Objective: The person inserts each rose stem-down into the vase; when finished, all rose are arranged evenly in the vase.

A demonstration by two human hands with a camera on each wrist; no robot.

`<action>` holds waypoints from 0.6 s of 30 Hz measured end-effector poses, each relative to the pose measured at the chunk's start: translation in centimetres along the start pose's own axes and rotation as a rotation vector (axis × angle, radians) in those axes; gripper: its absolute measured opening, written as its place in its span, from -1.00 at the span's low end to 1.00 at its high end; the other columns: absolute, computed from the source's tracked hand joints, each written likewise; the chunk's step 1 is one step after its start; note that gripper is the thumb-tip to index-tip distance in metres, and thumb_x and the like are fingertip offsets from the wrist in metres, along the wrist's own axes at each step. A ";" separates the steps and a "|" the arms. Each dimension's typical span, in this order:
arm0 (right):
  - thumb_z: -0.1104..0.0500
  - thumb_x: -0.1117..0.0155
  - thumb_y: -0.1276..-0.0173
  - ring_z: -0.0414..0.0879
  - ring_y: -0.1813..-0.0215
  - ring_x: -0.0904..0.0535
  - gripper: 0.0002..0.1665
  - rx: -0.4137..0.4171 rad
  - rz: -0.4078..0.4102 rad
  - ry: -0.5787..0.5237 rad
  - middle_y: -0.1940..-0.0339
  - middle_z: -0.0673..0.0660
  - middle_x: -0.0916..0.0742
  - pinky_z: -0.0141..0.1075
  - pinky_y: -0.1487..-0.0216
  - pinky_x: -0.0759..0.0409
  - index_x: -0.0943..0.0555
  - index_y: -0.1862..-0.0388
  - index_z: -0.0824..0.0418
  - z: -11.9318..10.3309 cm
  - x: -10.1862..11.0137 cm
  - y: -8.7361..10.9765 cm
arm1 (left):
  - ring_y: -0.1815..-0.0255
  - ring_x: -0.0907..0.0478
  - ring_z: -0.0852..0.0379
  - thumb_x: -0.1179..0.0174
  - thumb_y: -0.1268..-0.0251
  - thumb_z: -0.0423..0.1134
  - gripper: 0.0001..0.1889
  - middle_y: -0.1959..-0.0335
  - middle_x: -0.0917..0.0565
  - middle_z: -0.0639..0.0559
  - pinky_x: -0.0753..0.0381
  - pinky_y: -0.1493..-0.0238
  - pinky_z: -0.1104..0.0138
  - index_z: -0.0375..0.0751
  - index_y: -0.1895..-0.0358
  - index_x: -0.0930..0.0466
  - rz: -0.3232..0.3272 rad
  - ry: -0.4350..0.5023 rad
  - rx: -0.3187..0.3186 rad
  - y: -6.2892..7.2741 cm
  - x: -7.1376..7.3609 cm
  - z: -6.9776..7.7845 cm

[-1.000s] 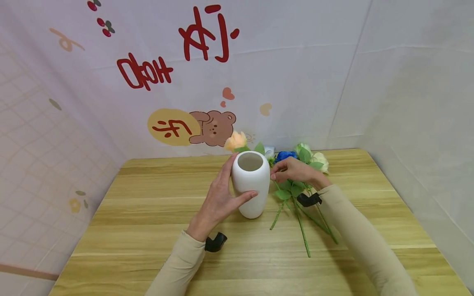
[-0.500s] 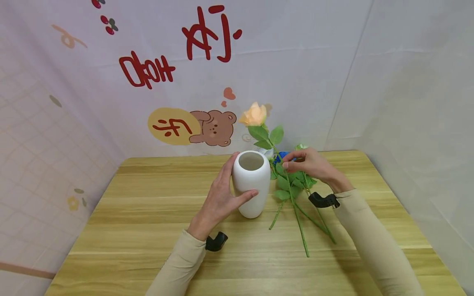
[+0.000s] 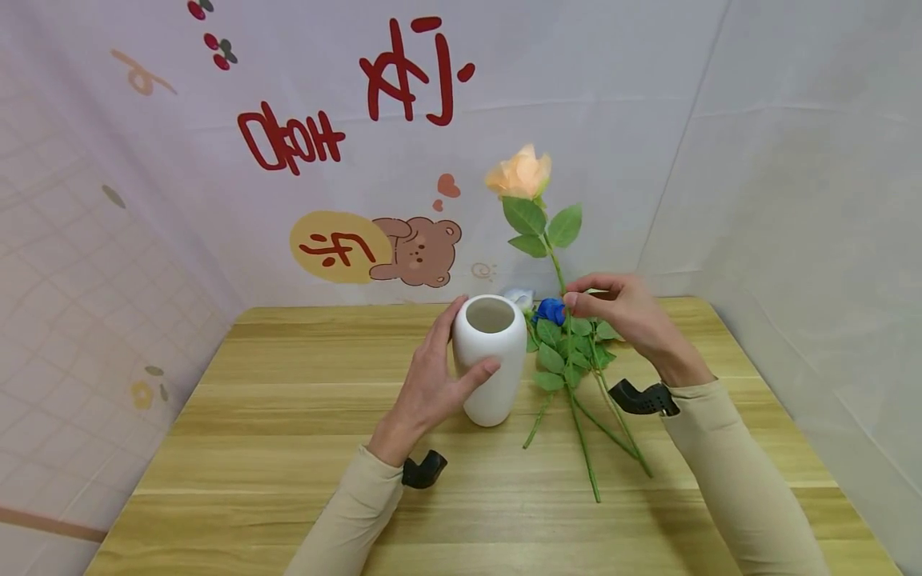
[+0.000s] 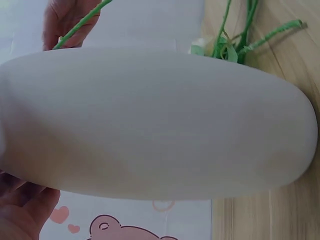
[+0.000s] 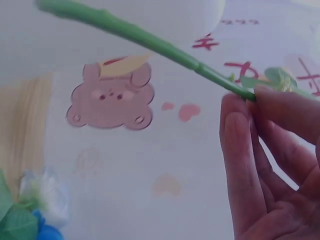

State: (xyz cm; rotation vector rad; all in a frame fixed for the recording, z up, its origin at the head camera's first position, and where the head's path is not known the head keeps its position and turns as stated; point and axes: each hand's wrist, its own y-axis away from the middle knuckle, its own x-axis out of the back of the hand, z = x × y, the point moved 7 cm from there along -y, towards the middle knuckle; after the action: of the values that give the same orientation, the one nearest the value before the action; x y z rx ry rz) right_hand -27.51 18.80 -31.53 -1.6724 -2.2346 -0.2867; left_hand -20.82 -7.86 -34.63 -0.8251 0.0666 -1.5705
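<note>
A white vase [image 3: 491,368] stands upright on the table, its round mouth facing up. My left hand [image 3: 432,380] grips it from the left side, thumb across the front and fingers behind. Filling most of the left wrist view, the vase [image 4: 160,125] hides part of that hand. To the right of the vase, my right hand [image 3: 637,320] pinches the stem of a peach rose [image 3: 520,174] between thumb and fingertips. The bloom points up in front of the wall, with green leaves just below it. In the right wrist view, the bare green stem [image 5: 150,42] extends leftward from the fingertips.
Right of the vase several roses lie on the wooden table [image 3: 324,448]. A blue rose [image 3: 551,310] and a pale rose [image 3: 520,298] show behind the vase's right side. Their green stems [image 3: 585,456] point toward the front. A white printed cloth wall [image 3: 598,120] stands behind the table.
My right hand has moved right and slightly up, lifting the peach rose from behind the vase to high above the table. The left hand still holds the vase in place.
</note>
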 end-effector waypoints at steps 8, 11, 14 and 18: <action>-0.07 -0.46 -0.41 0.04 0.03 -0.75 -0.55 0.061 0.108 -0.085 0.15 0.09 -0.81 -0.08 -0.30 -0.48 -0.72 -0.07 0.23 -3.1 0.0 0.3 | -0.26 -0.56 0.06 -0.07 -0.16 0.65 0.11 -0.32 -0.55 -0.02 -0.57 -0.28 0.05 -0.08 -0.59 -0.22 0.026 0.060 0.069 -0.8 0.1 -0.1; -0.03 -0.46 -0.42 0.05 0.05 -0.74 -0.60 0.093 0.138 -0.117 0.16 0.07 -0.81 -0.18 -0.24 -0.54 -0.73 -0.04 0.23 -4.2 0.1 0.3 | -0.21 -0.59 0.04 -0.09 -0.14 0.64 0.10 -0.28 -0.58 -0.03 -0.60 -0.23 0.04 -0.09 -0.57 -0.27 0.029 0.076 0.086 -1.0 0.1 -0.2; 0.01 -0.46 -0.42 0.05 0.06 -0.73 -0.61 0.125 0.164 -0.149 0.12 0.08 -0.81 -0.26 -0.16 -0.61 -0.72 -0.04 0.27 -5.6 0.3 0.3 | -0.20 -0.61 0.03 -0.16 -0.16 0.59 0.06 -0.26 -0.59 -0.04 -0.61 -0.23 0.04 -0.10 -0.55 -0.31 0.035 0.102 0.086 -1.0 -0.1 -0.2; 0.05 -0.49 -0.40 0.03 0.08 -0.73 -0.59 0.169 0.197 -0.221 0.08 0.12 -0.80 -0.30 -0.09 -0.66 -0.71 -0.03 0.34 -7.5 0.4 0.0 | -0.22 -0.61 0.04 -0.23 -0.18 0.53 0.01 -0.26 -0.60 -0.04 -0.58 -0.28 0.05 -0.10 -0.54 -0.33 0.053 0.138 0.075 -1.0 -0.3 -0.4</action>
State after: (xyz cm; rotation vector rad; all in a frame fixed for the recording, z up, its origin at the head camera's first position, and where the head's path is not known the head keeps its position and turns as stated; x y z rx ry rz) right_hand -26.51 16.54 -24.46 -1.8890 -2.1499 0.1377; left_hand -21.89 -7.57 -34.50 -0.6509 0.1282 -1.5687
